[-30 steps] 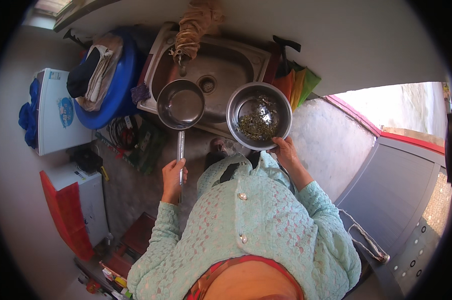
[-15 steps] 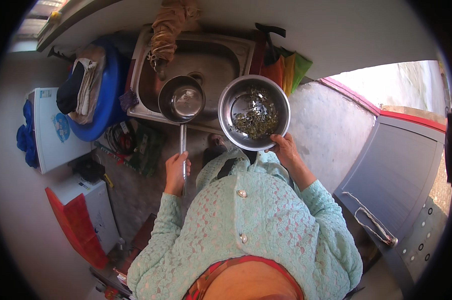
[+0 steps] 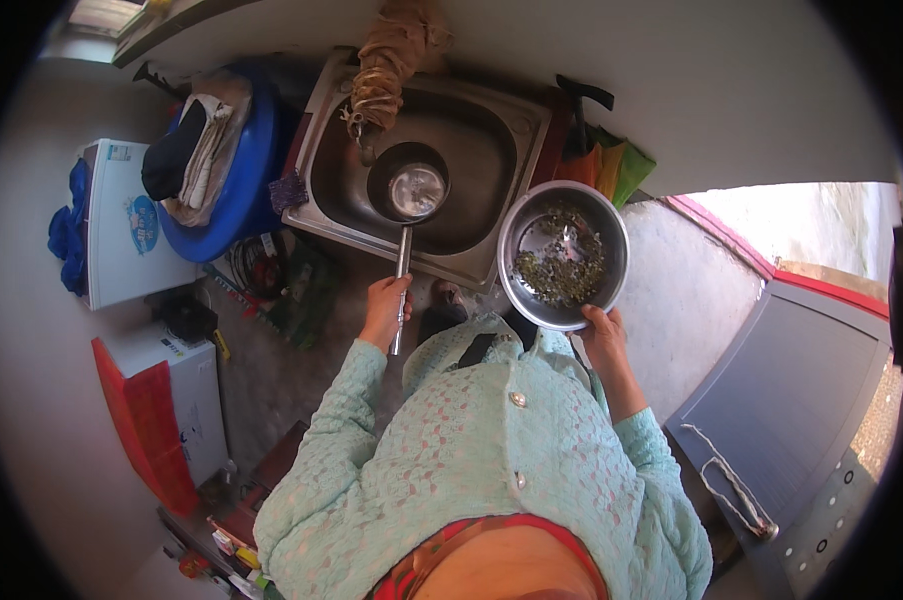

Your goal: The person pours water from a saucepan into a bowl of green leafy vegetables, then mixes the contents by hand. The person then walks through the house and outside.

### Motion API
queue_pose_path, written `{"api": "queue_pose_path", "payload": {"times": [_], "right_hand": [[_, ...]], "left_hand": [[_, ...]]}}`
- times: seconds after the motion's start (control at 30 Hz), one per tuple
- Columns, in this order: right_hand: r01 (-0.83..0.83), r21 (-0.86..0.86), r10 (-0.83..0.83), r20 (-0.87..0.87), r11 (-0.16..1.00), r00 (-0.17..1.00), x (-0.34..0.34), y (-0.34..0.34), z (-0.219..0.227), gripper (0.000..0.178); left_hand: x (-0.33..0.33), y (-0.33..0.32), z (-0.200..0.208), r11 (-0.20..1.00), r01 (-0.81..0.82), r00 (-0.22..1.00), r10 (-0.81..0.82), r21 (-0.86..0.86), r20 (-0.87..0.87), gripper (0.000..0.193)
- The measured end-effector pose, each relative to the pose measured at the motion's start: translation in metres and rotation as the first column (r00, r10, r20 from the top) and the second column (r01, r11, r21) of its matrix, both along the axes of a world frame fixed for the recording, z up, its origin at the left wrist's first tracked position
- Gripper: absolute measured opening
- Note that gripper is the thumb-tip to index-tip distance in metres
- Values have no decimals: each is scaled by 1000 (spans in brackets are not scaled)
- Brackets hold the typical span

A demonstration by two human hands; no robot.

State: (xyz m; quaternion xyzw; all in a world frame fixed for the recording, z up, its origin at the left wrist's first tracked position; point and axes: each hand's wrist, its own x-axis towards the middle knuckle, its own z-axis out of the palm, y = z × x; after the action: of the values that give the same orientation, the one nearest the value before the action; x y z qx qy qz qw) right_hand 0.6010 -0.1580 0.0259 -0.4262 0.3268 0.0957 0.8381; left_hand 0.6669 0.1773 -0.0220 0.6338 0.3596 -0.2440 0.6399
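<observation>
The left hand (image 3: pixel 382 312) is closed around the handle (image 3: pixel 403 262) of a pan (image 3: pixel 408 183), seen over the sink (image 3: pixel 483 150). Farther right, a bowl (image 3: pixel 507 243) with green bits (image 3: pixel 567 277) inside is held at its near rim by the partly closed right hand (image 3: pixel 605 338).

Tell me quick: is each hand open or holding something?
Left hand: closed, holding the pan by its handle.
Right hand: closed, holding the bowl.

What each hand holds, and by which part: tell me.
Left hand: metal dipper, by its handle. Right hand: metal bowl, by its near rim.
</observation>
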Motion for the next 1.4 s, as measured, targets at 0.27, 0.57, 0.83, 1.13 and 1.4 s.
{"api": "queue_pose_path", "payload": {"times": [0.27,0.57,0.83,1.13,1.4], "right_hand": [[-26,-12,26,8,1000,1000,0,-10,-6,17],[2,-8,-2,26,1000,1000,-4,-14,-9,16],[55,-13,-55,-4,998,998,-7,-16,-7,17],[48,13,-48,11,999,999,-11,-24,-7,17],[87,30,-88,27,996,996,-20,-26,5,16]], "left_hand": [[26,-2,-52,995,-66,997,63,80,39,18],[55,-10,-63,989,-107,994,105,98,31,24],[76,-18,-65,989,-44,999,42,144,12,27],[53,-22,-37,995,35,995,-43,90,90,16],[21,-18,16,986,145,978,-156,84,141,12]]}}
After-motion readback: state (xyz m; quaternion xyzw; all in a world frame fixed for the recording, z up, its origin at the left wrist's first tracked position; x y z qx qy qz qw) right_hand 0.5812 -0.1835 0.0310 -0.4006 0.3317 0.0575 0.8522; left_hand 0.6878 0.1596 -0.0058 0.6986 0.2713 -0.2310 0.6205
